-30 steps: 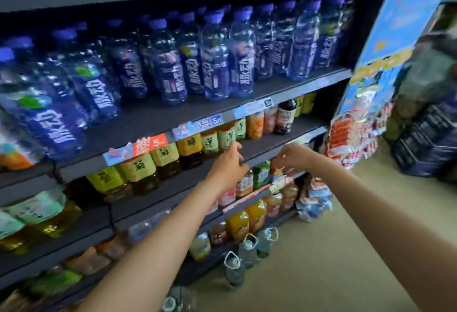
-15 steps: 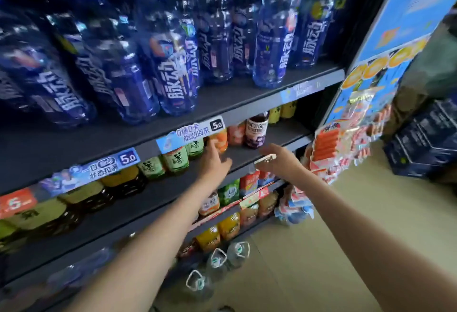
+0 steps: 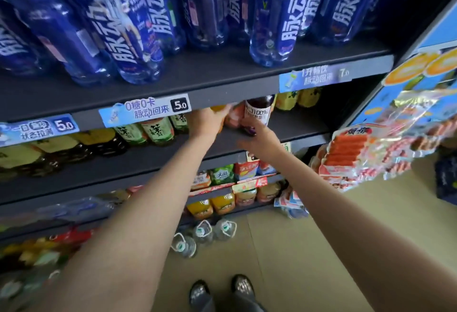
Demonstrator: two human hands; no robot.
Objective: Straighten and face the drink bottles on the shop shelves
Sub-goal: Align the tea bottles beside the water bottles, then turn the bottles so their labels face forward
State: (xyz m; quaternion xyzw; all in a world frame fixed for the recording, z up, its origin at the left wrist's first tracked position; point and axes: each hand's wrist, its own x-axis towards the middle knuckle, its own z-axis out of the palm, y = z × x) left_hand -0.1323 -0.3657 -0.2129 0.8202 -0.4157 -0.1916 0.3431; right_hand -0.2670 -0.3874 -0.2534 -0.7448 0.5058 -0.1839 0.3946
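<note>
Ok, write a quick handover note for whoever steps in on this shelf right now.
Left hand: reaching under the upper shelf edge onto an orange bottle; grip hidden.
Right hand: at the base of the dark juice bottle, fingers around it, closure unclear.
Green tea bottles to the left face forward.
Left to do: set these two square, then check the yellow bottles behind and the lower shelves.

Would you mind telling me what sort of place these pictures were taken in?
Most likely a small shop's drinks aisle: dark metal shelves carry rows of blue plastic drink bottles, blue-and-white price tags line the shelf edges, and packaged red snacks hang at the end.
</note>
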